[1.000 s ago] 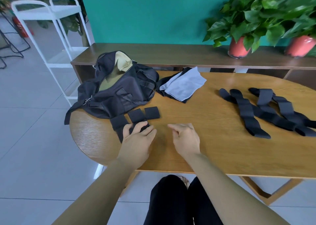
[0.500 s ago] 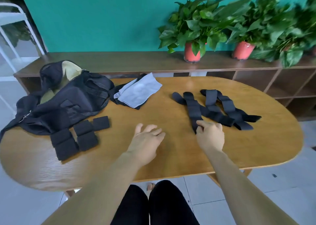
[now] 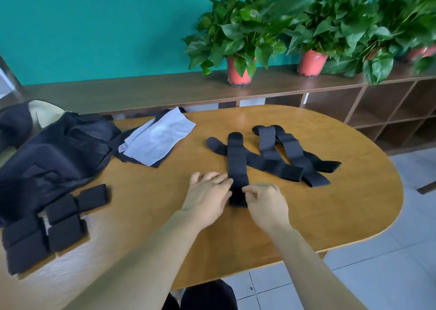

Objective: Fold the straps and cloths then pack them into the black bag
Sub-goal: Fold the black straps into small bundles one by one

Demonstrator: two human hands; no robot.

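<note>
At the table's [image 3: 342, 206] far left edge the bag [image 3: 54, 154] lies slumped, partly cut off by the frame. Five folded straps [image 3: 47, 227] sit just beside it at the near left edge. Right of the bag, the cloths [image 3: 158, 142] lie stacked at the far edge, a pale one on a dark one.

At the centre, the left hand [image 3: 207, 199] lies flat with its fingers straight and close together, the tips touching the left edge of a strap [image 3: 237, 161]. This strap runs straight away from the person, and its near end lies between the two hands. The right hand [image 3: 266, 203] has curled fingers and pinches the strap's right edge near that end.

The loose straps [image 3: 290, 158] lie crossed over each other just right of it, one passing under it. Bare wood lies open near the person, between the folded straps and the left hand, and along the rounded right end.
</note>
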